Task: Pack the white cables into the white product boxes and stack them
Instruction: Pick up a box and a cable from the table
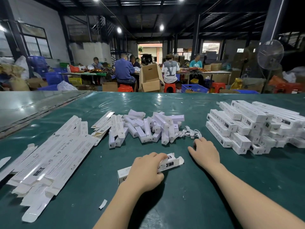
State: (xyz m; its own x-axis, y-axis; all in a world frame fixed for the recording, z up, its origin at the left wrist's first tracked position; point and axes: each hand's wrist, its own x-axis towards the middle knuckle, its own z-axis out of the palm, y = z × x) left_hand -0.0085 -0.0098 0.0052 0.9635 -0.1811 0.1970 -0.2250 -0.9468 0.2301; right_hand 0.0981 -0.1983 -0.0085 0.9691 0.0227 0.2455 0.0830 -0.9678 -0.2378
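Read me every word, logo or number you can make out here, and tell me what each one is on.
"RoHS" and "CE": flat carton, left.
"CE": stacked boxes, right.
"LV": white T-shirt of a seated person.
Too blurred to read: the carton's long heading and fine print, and the label on the box under the left hand.

- Flat unfolded cartons [49,156] on the left: "RoHS" and a CE mark come through clearly, plus a long line that looks like "SMART SENSOR LAMP"
- Stacked boxes [244,128] on the right: CE marks on the faces, the rest too small
- White T-shirt [170,71] in the background: big grey "LV" on the back
- Open box [170,162] up front: dark label, unreadable
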